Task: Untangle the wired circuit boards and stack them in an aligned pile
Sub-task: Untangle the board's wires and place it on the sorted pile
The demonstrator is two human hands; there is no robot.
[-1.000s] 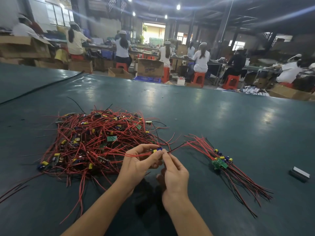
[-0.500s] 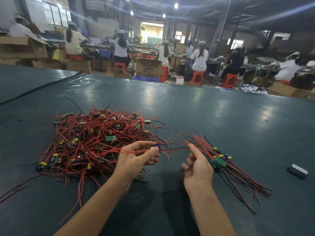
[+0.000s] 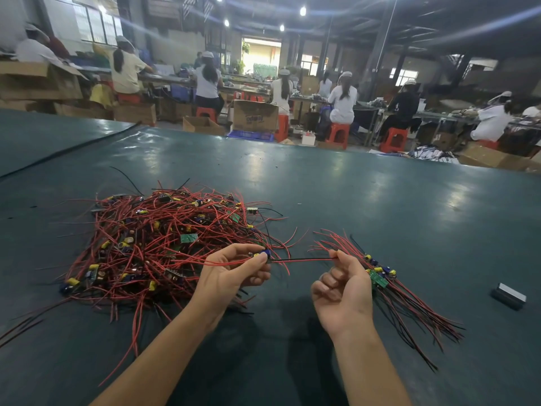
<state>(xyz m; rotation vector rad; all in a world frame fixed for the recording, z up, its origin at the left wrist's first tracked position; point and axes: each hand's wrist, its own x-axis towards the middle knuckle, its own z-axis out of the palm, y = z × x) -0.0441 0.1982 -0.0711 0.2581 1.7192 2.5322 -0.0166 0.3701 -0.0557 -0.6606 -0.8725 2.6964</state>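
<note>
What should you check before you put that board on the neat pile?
1. Left hand grips the board: ok.
2. Right hand pinches the wires: ok.
3. Wires straight between the hands: ok.
4. Board's other red wire free of the tangle: cannot tell; it runs back towards it.
5. Pile close beside the right hand: ok.
</note>
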